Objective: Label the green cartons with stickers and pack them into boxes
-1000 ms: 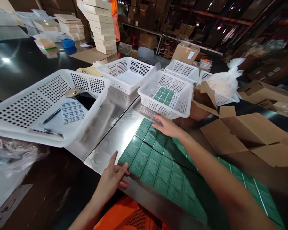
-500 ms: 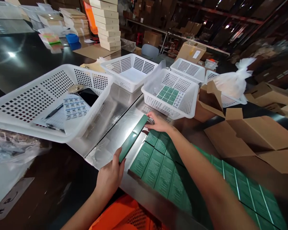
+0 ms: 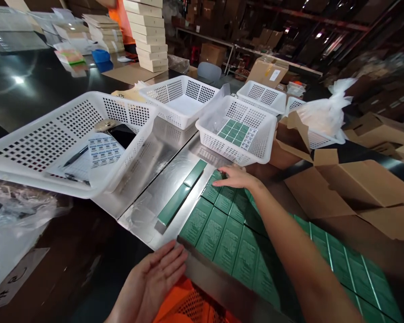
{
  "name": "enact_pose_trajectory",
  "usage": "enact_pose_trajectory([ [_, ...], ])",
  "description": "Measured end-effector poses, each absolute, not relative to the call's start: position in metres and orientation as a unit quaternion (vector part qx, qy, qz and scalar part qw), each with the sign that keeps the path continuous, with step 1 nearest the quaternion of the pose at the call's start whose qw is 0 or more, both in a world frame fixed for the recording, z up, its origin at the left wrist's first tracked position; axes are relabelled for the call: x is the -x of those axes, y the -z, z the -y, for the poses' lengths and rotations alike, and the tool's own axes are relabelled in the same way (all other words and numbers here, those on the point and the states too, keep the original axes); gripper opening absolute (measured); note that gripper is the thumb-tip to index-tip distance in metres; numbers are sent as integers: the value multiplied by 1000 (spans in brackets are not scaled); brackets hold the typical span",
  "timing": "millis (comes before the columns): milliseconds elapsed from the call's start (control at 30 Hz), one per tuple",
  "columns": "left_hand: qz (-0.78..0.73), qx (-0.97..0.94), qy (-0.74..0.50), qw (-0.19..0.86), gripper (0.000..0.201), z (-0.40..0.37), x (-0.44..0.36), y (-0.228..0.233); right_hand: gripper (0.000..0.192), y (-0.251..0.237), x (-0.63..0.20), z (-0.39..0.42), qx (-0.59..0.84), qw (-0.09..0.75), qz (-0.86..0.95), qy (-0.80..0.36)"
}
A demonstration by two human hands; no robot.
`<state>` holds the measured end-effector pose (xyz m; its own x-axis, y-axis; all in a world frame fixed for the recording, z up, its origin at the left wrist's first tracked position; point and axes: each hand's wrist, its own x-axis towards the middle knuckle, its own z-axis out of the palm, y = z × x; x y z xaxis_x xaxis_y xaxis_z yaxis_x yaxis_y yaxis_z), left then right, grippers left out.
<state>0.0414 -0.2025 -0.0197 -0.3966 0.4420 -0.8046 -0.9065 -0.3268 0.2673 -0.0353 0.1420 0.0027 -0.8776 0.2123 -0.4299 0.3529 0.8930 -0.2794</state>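
Note:
Two slim green boxes (image 3: 179, 197) lie end to end on the shiny metal tabletop (image 3: 139, 211), with neither hand on them. My left hand (image 3: 155, 276) is open near the table's front edge, palm showing and fingers extended, holding nothing. At the far end of the rows of flat-lying green boxes (image 3: 215, 229), my right hand (image 3: 237, 177) has its thumb and index finger apart over the corner box (image 3: 211, 187). Whether those fingertips touch the box I cannot tell. My right forearm crosses above the rows and hides part of them.
A white basket (image 3: 97, 190) at left holds papers, pens and a phone. Another white basket (image 3: 235, 154) holds a sheet of green labels (image 3: 234, 132). Open cardboard boxes (image 3: 353, 188) stand at right. Beyond is a stack of cream boxes (image 3: 150, 36).
Both hands have let go of the slim green boxes, which now rest on the metal. My left hand has drawn back and opened; my right has shifted right to the rows.

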Motion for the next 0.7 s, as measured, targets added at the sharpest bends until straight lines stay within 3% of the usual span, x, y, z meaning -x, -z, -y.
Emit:
enact_pose_trajectory([
  [200, -331, 347, -781, 400, 57, 190, -49, 24, 58, 1, 32, -136, -137, 168, -957, 190],
  [400, -368, 173, -857, 317, 39, 199, -78, 48, 68, 16, 24, -132, -120, 68, -956, 261],
  [700, -495, 65, -820, 279, 76, 182, -97, 81, 78, 32, 36, -110, -129, 11, -956, 263],
])
